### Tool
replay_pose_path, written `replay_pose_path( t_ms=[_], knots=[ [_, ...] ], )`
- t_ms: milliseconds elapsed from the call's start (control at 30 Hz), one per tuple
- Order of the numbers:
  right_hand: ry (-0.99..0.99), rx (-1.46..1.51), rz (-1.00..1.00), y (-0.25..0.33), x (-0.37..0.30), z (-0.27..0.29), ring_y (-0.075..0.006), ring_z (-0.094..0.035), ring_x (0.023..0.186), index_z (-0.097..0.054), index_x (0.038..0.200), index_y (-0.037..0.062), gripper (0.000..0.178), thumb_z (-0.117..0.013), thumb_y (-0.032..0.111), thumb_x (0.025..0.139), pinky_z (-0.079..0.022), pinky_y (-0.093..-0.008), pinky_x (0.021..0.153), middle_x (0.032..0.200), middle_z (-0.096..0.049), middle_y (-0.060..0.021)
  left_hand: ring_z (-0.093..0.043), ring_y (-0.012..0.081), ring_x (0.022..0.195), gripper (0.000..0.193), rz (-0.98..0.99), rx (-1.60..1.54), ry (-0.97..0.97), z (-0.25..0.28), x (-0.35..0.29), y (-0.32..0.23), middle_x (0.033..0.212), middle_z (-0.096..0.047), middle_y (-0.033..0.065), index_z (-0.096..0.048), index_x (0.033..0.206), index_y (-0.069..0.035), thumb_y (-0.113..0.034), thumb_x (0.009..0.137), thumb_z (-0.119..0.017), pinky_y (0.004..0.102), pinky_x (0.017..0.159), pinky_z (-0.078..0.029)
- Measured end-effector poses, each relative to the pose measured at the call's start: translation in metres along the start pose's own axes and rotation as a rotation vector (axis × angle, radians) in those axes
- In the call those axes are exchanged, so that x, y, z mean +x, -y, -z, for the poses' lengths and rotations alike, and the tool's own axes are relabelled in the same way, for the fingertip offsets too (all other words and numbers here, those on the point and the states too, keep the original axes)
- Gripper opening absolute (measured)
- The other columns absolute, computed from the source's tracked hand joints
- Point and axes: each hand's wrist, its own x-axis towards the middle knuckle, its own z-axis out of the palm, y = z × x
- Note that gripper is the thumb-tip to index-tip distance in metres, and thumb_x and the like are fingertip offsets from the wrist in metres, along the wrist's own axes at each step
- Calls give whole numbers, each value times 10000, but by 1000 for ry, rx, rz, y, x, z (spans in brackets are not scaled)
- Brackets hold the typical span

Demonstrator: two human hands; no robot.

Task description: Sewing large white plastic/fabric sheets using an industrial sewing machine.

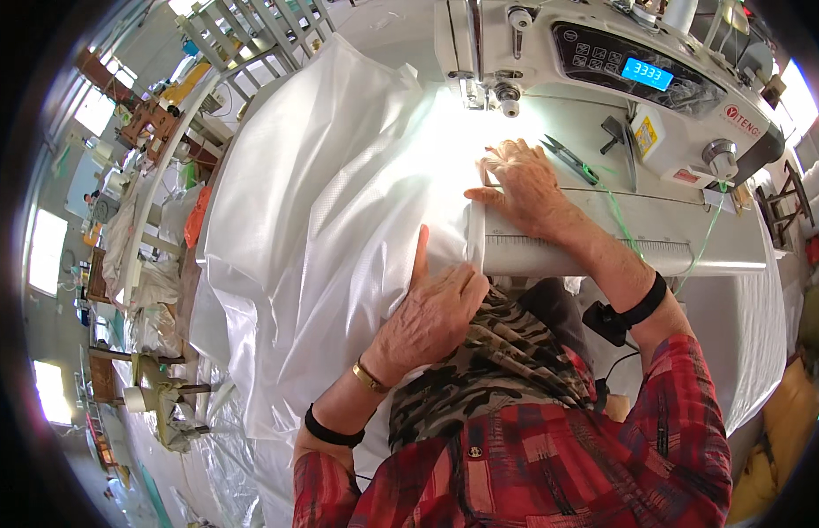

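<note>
White, faintly textured sheet fabric (286, 220) lies in loose folds over the left part of the sewing table and drapes off its front edge. My left hand (431, 317) is closed on the fabric's right edge at the table front, one finger stretched out along the cloth. Farther up, my right hand (525, 187) rests palm down at the same edge, fingers spread and thumb apart. It is just in front of the needle area of a white sewing machine (508, 92). Bright lamp glare washes out the cloth there, and the needle cannot be made out.
Right of my right hand lie thread snips (569, 160) with green thread, a small black tool (613, 130) and a metal strip (631, 158). The machine's lit control panel (642, 72) is above them. A grey slatted rack (251, 40) stands at far left.
</note>
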Motion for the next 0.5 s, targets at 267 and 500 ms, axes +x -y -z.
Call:
replay_pose_path(
  t_ms=[267,500],
  knots=[
    [-172,-28,90,-4,0,-7,-313,-536,1029,-662,925,30,540,-560,557,868,-406,-458,880,1023,-585,-177,-604,262,787,113,55,70,55,1,21,6,835,-534,85,-516,892,-14,56,825,-457,641,1131,-124],
    [-156,47,86,-4,-3,-5,-319,-541,1035,-651,1000,16,534,-536,527,895,-403,-460,890,1017,-597,-183,-584,239,736,65,60,130,-20,-10,28,12,786,-454,66,-473,876,-36,5,851,-430,687,1105,-103]
  ],
)
